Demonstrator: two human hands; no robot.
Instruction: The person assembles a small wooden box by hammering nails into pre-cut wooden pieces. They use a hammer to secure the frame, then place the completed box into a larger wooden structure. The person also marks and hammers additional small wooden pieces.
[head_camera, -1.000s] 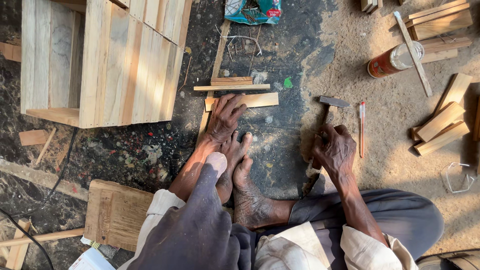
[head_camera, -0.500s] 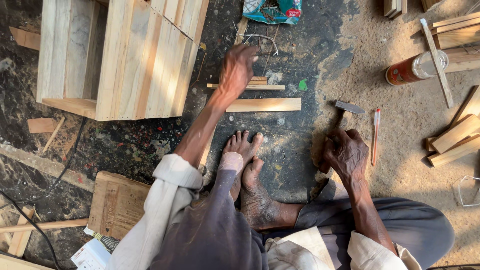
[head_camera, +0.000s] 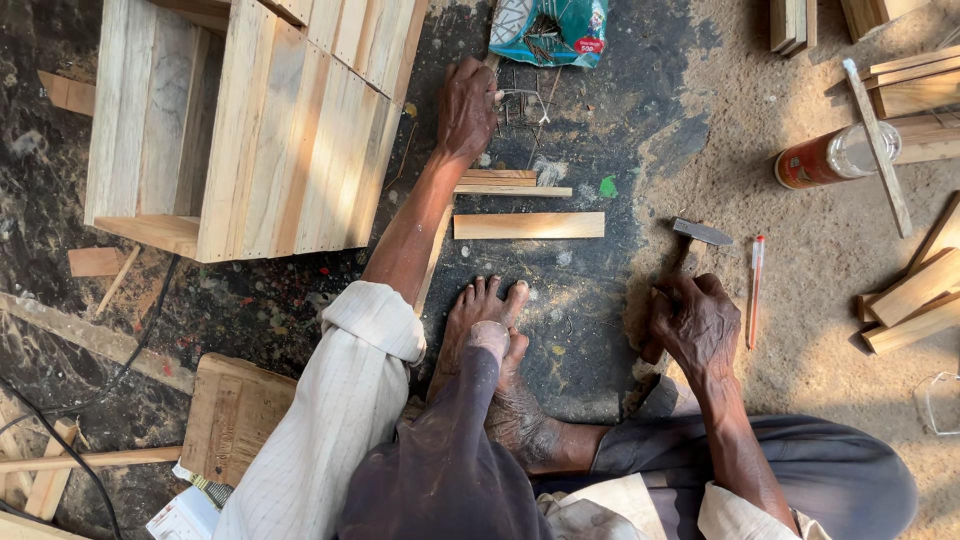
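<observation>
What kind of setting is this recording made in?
Probably an informal woodworking spot on the ground: a slatted wooden crate, cut wood strips, and a hammer held by the right hand.

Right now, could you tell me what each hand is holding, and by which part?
The right hand grips the hammer by its handle. The left hand reaches into the nails; whether it holds any cannot be told.

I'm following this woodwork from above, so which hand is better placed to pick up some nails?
Left. The left hand is stretched out onto the loose nails beside the bag. The right hand is back near the body, closed on the hammer handle.
</observation>
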